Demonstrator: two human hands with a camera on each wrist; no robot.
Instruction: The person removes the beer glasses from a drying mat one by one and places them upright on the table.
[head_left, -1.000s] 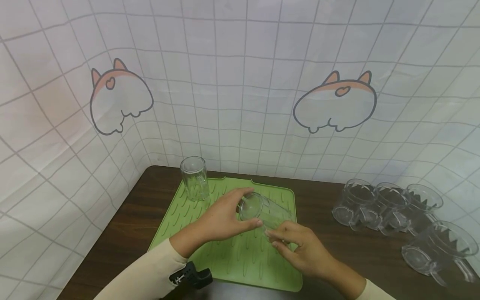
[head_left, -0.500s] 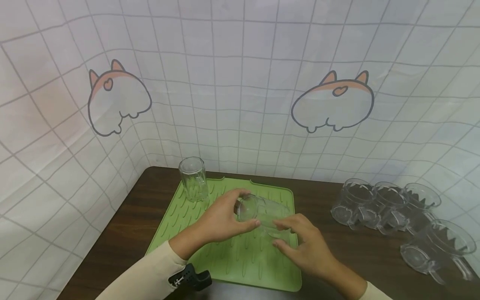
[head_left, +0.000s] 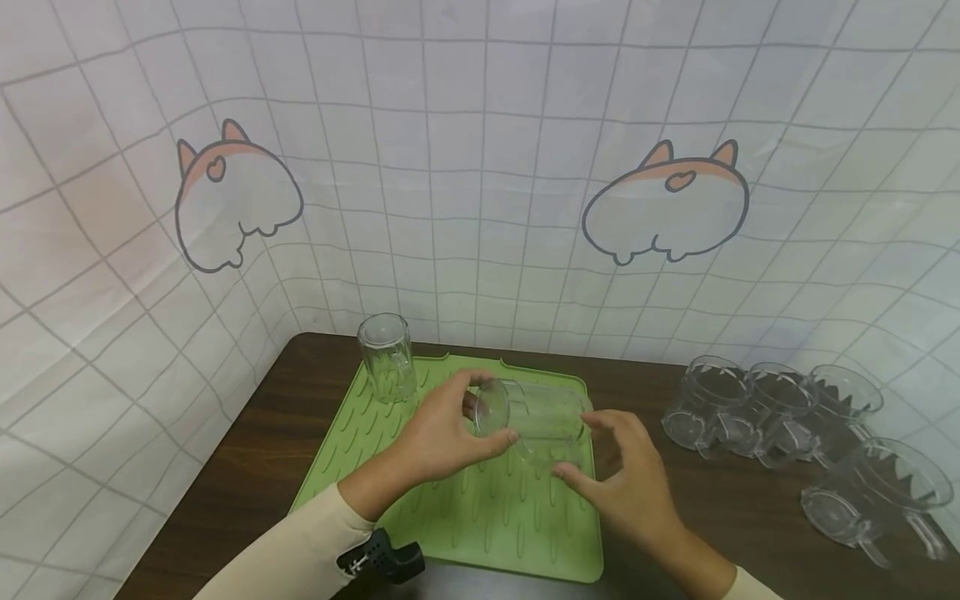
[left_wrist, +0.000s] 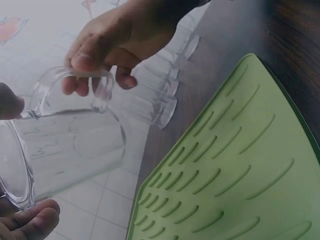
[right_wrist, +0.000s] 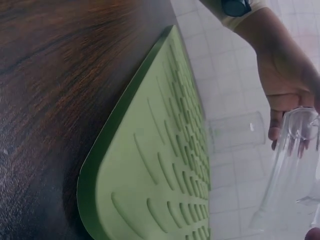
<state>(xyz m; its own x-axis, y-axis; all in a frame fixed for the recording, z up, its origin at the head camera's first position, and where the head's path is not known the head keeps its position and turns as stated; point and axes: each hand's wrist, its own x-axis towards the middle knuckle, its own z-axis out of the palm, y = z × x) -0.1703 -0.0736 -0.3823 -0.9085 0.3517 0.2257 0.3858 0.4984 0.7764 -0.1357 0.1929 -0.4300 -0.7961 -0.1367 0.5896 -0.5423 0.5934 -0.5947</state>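
A clear glass mug [head_left: 546,410] is held sideways over the green ridged mat [head_left: 468,533]. My left hand [head_left: 442,433] grips its left end, thumb in front and fingers behind. The mug's handle [left_wrist: 102,90] points towards my right hand [head_left: 633,483]. That hand has thumb and fingers spread apart, fingertips right at the mug's right end and thumb just below it. In the left wrist view, the right hand [left_wrist: 107,47] overlaps the handle. A second glass mug [head_left: 387,362] stands upright on the mat's back left corner.
On the right of the dark wooden table [head_left: 247,442], three clear mugs [head_left: 716,404] stand in a row, with another mug [head_left: 870,492] nearer the front. A white gridded curtain [head_left: 480,208] encloses the back and sides.
The held mug has turned from a slant to nearly level. My right thumb and fingers have parted from their pinch at it and spread around its right end. The left hand keeps its grip.
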